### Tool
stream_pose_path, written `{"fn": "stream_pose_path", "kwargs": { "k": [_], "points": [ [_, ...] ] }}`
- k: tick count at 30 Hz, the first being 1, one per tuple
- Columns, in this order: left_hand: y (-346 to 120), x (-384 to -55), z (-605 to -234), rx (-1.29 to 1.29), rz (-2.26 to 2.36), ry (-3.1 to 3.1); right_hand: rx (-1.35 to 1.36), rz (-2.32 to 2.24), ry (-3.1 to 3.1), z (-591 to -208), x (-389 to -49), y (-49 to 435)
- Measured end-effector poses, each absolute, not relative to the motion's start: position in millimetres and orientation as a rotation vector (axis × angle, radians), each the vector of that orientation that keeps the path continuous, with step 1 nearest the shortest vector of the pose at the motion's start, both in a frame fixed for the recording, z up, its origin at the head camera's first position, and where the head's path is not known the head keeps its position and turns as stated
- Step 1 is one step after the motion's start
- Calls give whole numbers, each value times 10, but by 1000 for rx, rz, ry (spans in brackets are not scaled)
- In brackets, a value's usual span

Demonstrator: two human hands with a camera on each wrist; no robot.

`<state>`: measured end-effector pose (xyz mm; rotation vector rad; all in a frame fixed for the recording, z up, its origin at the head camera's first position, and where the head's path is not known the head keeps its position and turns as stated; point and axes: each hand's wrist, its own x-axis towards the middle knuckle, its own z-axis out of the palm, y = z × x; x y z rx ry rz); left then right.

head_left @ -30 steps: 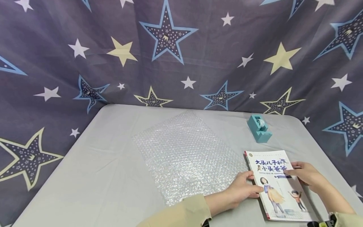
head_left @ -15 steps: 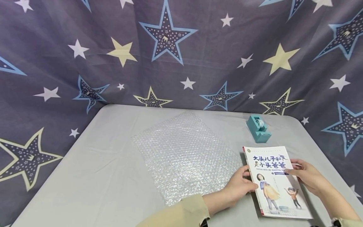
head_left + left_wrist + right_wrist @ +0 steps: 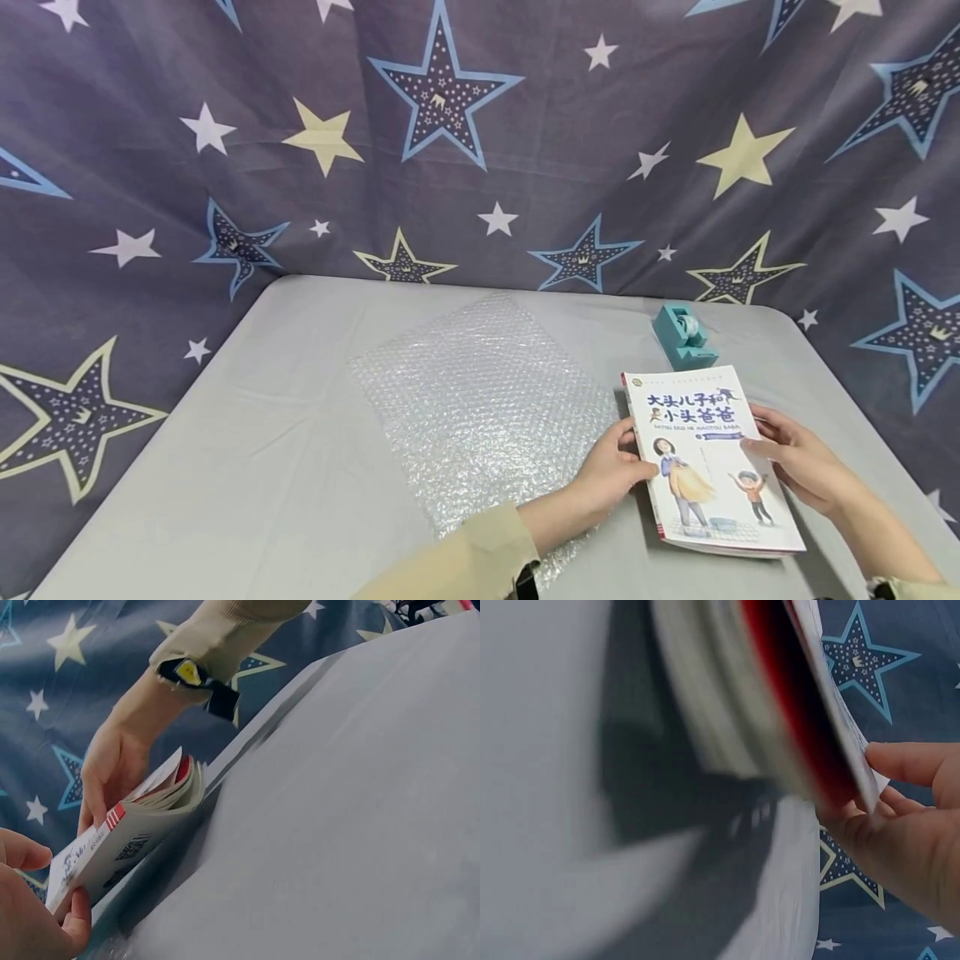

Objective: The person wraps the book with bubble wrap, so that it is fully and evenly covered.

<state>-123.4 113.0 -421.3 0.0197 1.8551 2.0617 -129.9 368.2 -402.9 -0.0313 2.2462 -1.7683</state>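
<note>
A white paperback book (image 3: 712, 467) with blue lettering and a drawn woman and child on its cover is held between both hands. My left hand (image 3: 611, 471) grips its spine side, thumb on the cover and fingers beneath. On the opposite edge my right hand (image 3: 806, 462) pinches it, thumb on top. The left wrist view shows the book (image 3: 142, 825) raised off the table, its pages slightly fanned. In the right wrist view the right hand (image 3: 907, 825) holds the cover edge. Left of the book a sheet of bubble wrap (image 3: 487, 408) lies flat, partly behind my left forearm.
A teal tape dispenser (image 3: 684, 337) with a clear roll stands at the back right, just beyond the book's top edge. The table (image 3: 225, 467) has a pale grey cover. A dark star-patterned curtain (image 3: 262, 150) rises around its back and sides.
Both hands have lifted the book and carried it left and away from me, so it now sits closer to the bubble wrap. The wrap and tape dispenser have stayed in place.
</note>
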Motion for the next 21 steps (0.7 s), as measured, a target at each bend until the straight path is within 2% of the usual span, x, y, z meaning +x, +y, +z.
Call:
{"fn": "stream_pose_path", "kwargs": {
  "k": [4, 21],
  "points": [
    [1067, -1292, -4233, 32, 2068, 1879, -32, -1843, 2211, -4011, -1305, 3630],
    [654, -1572, -4272, 105, 2020, 1915, -373, -1946, 1911, -3962, -1365, 3350]
  ]
}}
